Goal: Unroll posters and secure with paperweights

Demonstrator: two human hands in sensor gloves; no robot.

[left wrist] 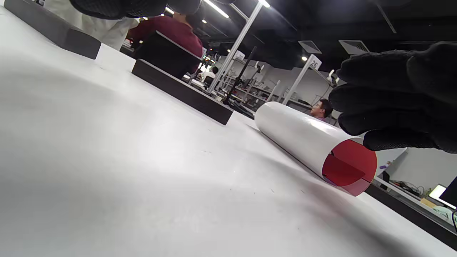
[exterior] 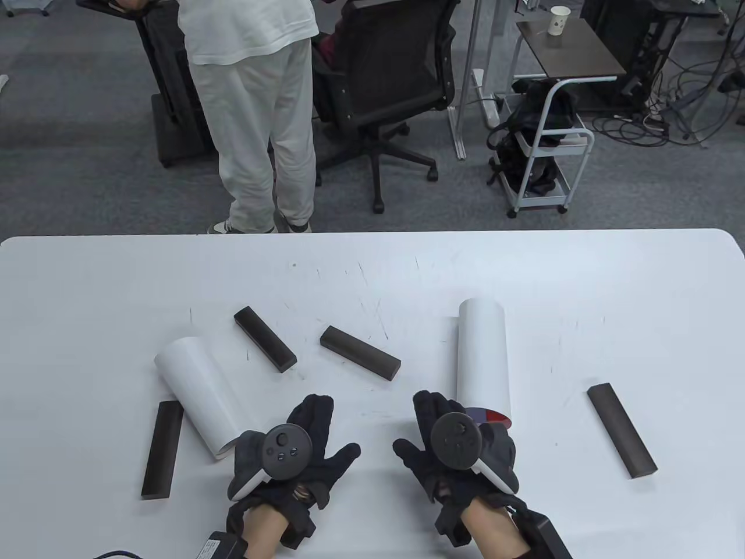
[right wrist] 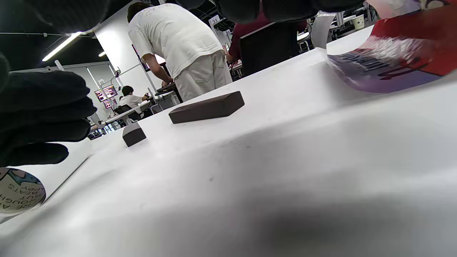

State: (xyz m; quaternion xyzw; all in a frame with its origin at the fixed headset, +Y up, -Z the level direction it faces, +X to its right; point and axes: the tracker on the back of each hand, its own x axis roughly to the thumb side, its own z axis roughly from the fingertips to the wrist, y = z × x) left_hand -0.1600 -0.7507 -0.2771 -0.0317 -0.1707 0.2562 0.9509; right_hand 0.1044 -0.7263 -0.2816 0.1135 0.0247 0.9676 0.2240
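**Fingers spread, both posters still rolled**

Fingers of the left hand (exterior: 291, 451) lie spread and flat on the table (exterior: 372, 268), gripping nothing; its little-finger side is just beside the near end of the left poster (exterior: 195, 393), though whether they touch I cannot tell. A far-left paperweight (exterior: 163, 448) lies beside that roll, and two middle paperweights (exterior: 265, 339) (exterior: 359, 352) sit farther back. The right hand (exterior: 460, 445) is also splayed, holding nothing, at the near end of the right poster (exterior: 483, 358), whose red inside shows. The right paperweight (exterior: 621, 430) lies well apart. To do it well, I judge: pin a roll's loose edge with one palm, push the roll away with the other, then weight each end before letting go
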